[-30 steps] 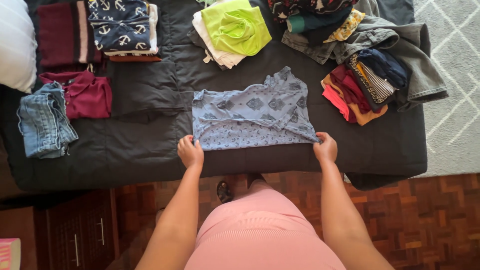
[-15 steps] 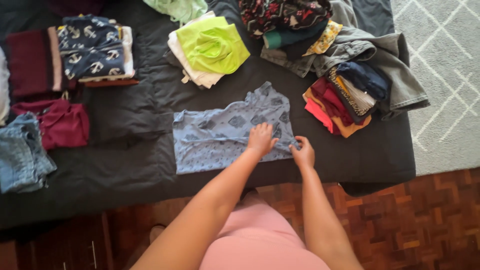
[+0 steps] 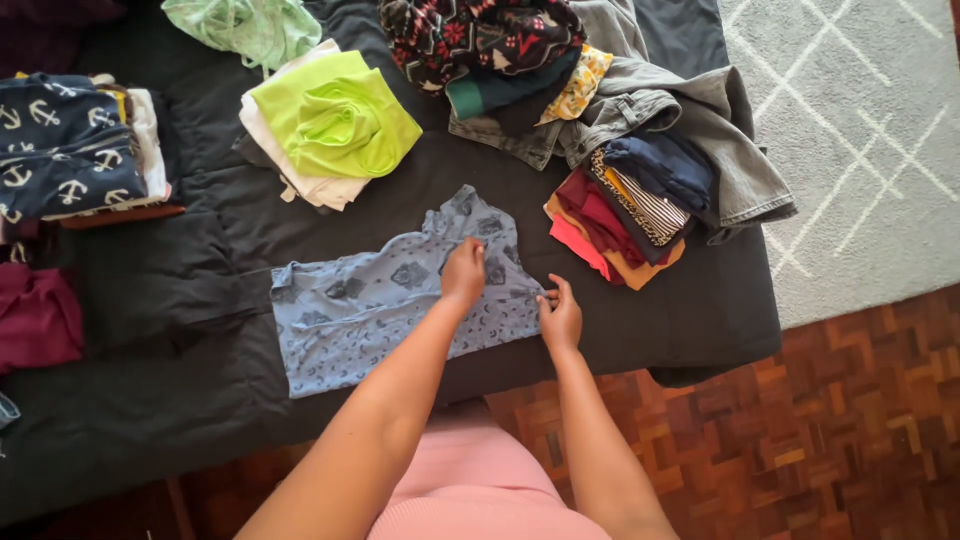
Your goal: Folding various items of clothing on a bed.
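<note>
Here the blue patterned garment (image 3: 390,305) is pressed flat by the open left hand (image 3: 464,272), while its edge at 3 o'clock is pinched by the right hand (image 3: 560,318), so a fold is kept.

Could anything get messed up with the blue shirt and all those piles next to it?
Maybe. The left hand presses the blue patterned shirt while the right hand pinches its edge, so a tug might wrinkle the flat part. The shirt's near edge lies close to the bed's edge and could slide off. The colourful folded stack sits nearby and might get bumped.
</note>
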